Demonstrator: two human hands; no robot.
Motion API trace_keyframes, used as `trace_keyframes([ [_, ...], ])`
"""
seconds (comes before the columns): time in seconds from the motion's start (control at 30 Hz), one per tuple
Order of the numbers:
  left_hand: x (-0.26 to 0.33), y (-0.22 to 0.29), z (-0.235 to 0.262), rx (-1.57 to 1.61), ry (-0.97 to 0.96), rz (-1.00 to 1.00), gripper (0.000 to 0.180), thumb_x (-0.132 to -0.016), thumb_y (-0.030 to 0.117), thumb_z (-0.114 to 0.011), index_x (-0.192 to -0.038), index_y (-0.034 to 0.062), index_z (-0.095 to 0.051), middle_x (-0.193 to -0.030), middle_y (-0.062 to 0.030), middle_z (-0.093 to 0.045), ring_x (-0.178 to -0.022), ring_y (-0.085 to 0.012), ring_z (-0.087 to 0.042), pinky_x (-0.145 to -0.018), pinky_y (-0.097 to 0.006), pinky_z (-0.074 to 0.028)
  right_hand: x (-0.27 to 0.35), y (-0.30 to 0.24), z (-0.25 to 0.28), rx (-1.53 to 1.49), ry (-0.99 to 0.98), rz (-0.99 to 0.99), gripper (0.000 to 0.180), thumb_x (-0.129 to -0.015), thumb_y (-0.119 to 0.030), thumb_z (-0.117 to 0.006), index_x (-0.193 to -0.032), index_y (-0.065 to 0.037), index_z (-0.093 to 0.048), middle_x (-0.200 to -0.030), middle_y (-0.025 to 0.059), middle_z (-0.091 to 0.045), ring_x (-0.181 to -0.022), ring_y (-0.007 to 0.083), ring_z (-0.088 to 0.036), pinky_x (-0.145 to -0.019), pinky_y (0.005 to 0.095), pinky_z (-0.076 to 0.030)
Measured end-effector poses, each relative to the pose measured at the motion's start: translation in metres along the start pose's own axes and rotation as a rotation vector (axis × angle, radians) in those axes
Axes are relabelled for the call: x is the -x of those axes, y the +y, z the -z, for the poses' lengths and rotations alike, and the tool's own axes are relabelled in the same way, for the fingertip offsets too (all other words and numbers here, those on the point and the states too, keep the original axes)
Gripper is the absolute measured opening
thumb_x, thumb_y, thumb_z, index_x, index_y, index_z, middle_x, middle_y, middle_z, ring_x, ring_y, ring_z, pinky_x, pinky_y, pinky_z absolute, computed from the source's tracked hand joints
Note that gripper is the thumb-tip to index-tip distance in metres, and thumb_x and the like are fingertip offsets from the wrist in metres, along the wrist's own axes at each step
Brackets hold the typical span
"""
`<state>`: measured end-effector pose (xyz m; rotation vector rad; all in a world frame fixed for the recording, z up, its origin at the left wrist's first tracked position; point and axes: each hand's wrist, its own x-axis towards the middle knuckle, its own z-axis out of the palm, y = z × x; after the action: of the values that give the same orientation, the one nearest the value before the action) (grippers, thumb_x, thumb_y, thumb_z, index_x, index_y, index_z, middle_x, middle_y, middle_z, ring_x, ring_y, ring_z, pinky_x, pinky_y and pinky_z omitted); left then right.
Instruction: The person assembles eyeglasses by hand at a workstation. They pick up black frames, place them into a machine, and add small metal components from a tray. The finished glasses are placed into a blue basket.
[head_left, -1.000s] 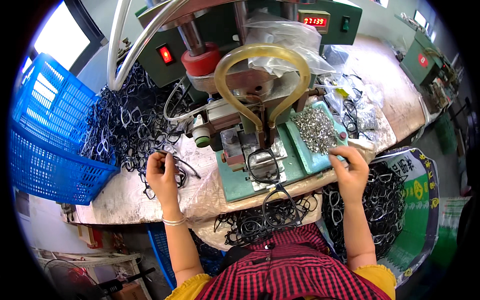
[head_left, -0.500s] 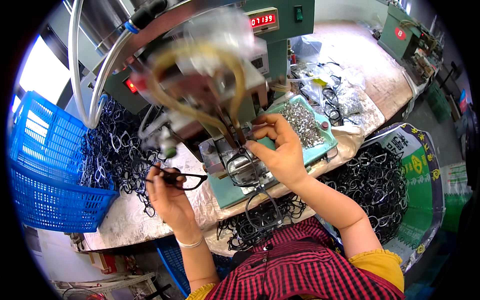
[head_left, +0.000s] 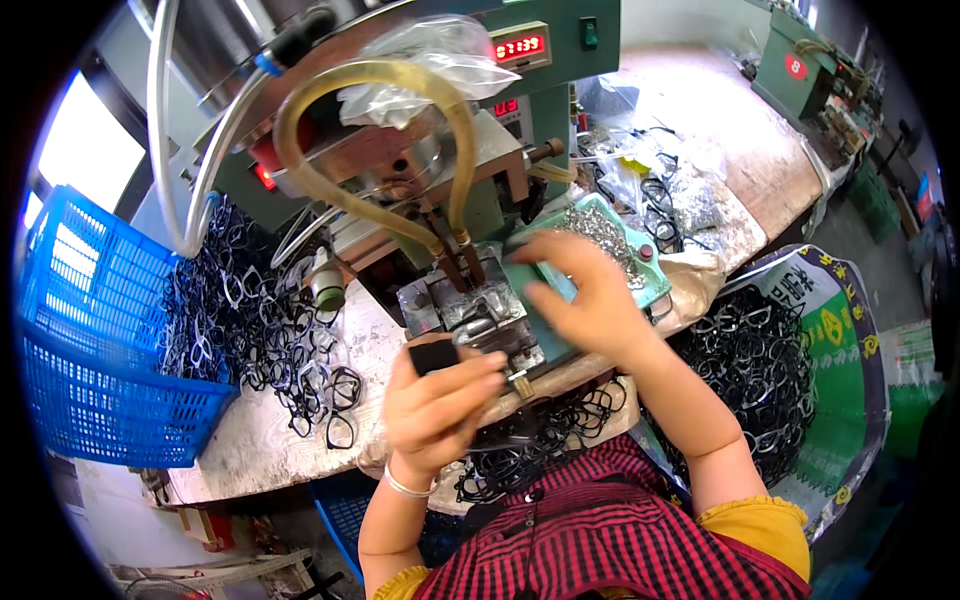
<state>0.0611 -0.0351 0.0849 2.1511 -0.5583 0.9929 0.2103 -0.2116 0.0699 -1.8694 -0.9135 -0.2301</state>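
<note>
Since 0.5 s ago the left hand (head_left: 432,410) has lifted a black frame (head_left: 436,356) to frame centre, fingers closed on it. The right hand (head_left: 585,300), loosely curled, holding nothing visible, hovers beside the press (head_left: 470,310), risking pinched fingertips.

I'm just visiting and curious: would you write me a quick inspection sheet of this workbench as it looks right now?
Surface: worn pale bench top, mostly covered.
Job's things: black eyeglass frame held in the left hand; green press machine behind it; teal tray of small metal parts.
Clutter: pile of black frames on the bench, more in a sack at the right.
Grippers: no robot; right hand reaches over the tray, what it holds cannot be told.
Cables: yellowish hose looped over the machine; grey tubes.
Surroundings: blue basket; second machine far right.
</note>
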Motion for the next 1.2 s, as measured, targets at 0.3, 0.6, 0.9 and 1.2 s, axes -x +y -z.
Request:
trace_keyframes([
  [0.3,-0.001,-0.01,0.001,-0.132,-0.119,-0.127,0.025,-0.075,0.014,-0.072,-0.099,0.01,-0.077,-0.109,-0.0049,-0.074,-0.081,-0.0224,-0.064,-0.09,-0.047,-0.052,0.036,0.107,0.007,0.547,0.139,-0.123,0.013,-0.075,-0.013,-0.078,-0.086,-0.007,-0.076,-0.128,0.0225,-0.063,-0.13,0.0393,-0.051,-0.11,0.0456,-0.04],
  [0.6,0.03,0.003,-0.007,-0.144,0.03,-0.003,0.035,-0.079,0.004,-0.072,-0.113,0.0086,-0.072,-0.124,-0.0085,-0.069,-0.105,-0.0274,-0.068,-0.103,-0.047,-0.048,0.037,0.106,0.006,0.295,0.272,-0.177,0.014,-0.089,-0.008,-0.07,-0.1,-0.001,-0.074,-0.108,0.0146,-0.072,-0.103,0.028,-0.067,-0.094,0.0353,-0.05],
  [0.9,0.097,-0.122,-0.006,-0.25,0.305,0.771,0.062,-0.081,0.015,-0.078,-0.134,-0.0032,-0.051,-0.127,-0.0202,-0.061,-0.116,-0.0328,-0.06,-0.094,-0.042,-0.051,0.045,0.096,0.005,-0.119,0.217,-0.369,0.018,-0.091,-0.005,-0.071,-0.108,0.001,-0.072,-0.098,0.0028,-0.071,-0.089,0.0092,-0.062,-0.084,0.0228,-0.048],
  [1.2,0.084,-0.135,-0.031,-0.558,0.255,0.733,0.061,-0.075,0.022,-0.083,-0.122,-0.0016,-0.052,-0.107,-0.0191,-0.061,-0.101,-0.0397,-0.056,-0.087,-0.045,-0.047,0.041,0.095,-0.006,-0.198,0.208,-0.395,0.02,-0.091,-0.003,-0.069,-0.11,0.002,-0.072,-0.101,0.0049,-0.072,-0.092,0.0098,-0.063,-0.086,0.023,-0.048],
])
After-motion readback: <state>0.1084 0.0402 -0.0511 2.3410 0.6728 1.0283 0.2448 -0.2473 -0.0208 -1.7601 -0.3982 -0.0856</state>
